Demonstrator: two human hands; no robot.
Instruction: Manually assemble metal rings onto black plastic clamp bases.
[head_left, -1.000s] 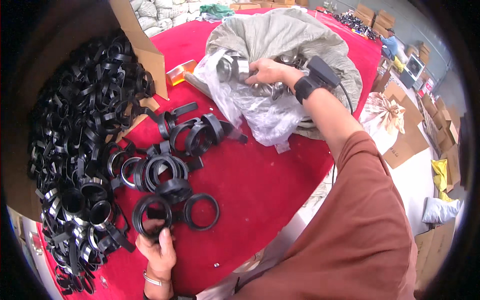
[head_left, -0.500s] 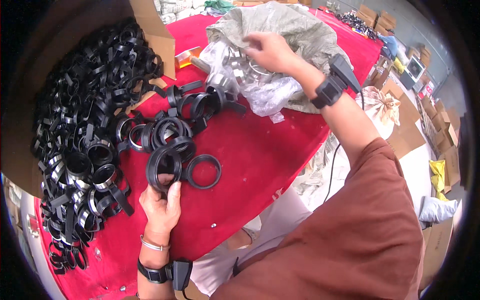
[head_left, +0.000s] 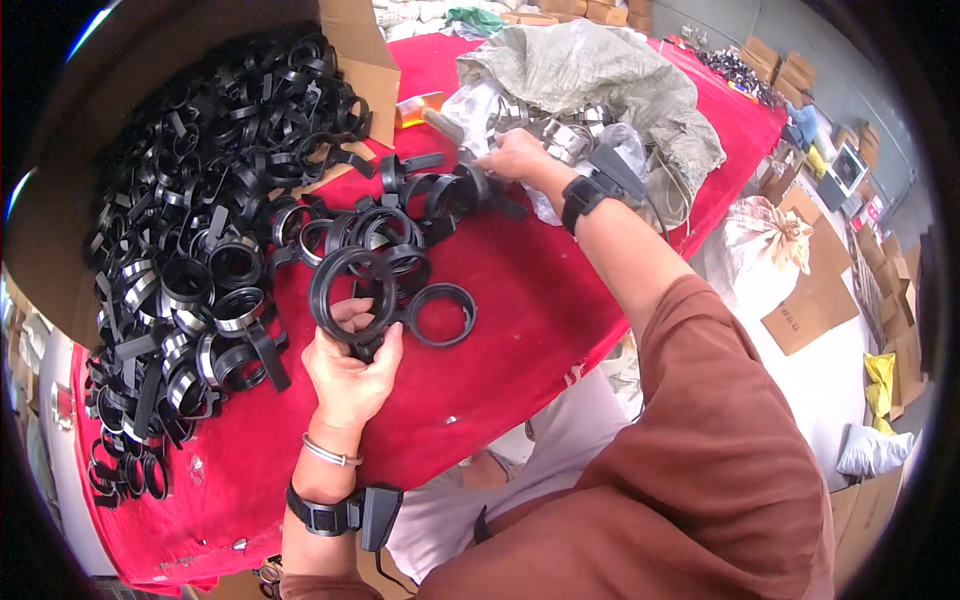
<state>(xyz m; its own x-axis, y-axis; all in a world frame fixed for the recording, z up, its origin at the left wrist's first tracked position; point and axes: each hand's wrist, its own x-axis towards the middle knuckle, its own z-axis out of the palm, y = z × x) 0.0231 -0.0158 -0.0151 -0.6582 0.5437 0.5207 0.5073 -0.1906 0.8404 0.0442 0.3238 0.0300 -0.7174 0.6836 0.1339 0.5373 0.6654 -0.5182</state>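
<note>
My left hand [head_left: 350, 380] is closed on a black ring [head_left: 318, 292], which it holds tilted up over the red cloth. Just right of it, another black ring [head_left: 443, 315] with a tab lies flat. Farther off, my right hand [head_left: 520, 158] reaches to the mouth of a grey woven sack [head_left: 600, 65], fingers drawn together beside a group of black rings [head_left: 440, 195]. What those fingers grip, if anything, I cannot make out. Shiny metal rings [head_left: 565, 140] sit in clear plastic at the sack's mouth.
On the left a cardboard box [head_left: 365, 60] lies on its side, with a large heap of black tabbed rings [head_left: 190, 210] spilling onto the red cloth [head_left: 520, 370]. A roll of orange tape [head_left: 418, 108] lies beyond. Tied sacks [head_left: 750, 250] and cartons stand right of the table.
My right hand has come down and left from the sack's opening toward the black rings. My left hand has turned its ring to face me more. The whole view has shifted slightly.
</note>
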